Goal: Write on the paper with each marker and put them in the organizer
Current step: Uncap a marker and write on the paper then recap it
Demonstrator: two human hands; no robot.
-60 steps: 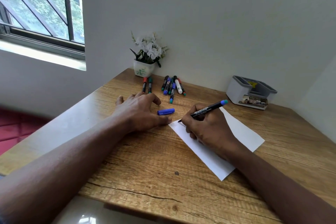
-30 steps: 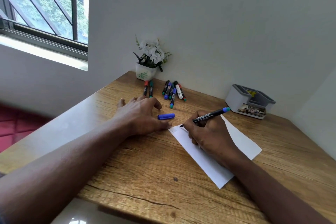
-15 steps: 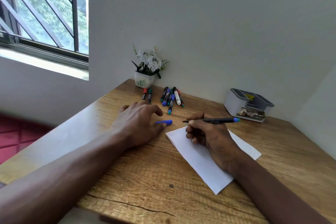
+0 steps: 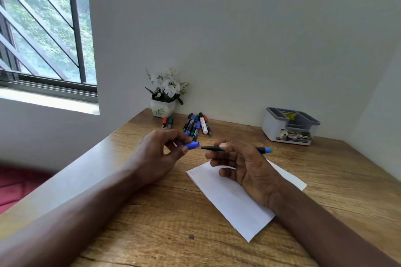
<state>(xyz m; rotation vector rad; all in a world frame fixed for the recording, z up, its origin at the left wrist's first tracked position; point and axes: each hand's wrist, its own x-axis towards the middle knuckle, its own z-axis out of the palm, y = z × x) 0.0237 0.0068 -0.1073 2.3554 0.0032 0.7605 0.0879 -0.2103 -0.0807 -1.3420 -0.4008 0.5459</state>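
While 1 marker [image 4: 263, 150] hovers, 1 paper [image 4: 227, 197] lies.

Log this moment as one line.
left hand: pinches blue cap | right hand: holds uncapped marker | cap beside tip, not yet on

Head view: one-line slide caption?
Left hand holds blue cap near the tip of the marker in the right hand, above the paper.

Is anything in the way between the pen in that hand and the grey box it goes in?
No, nothing visible. Only bare table lies between the marker in the right hand and the organizer. The loose markers lie off to the left, by the flower pot. Its cap is in the left hand.
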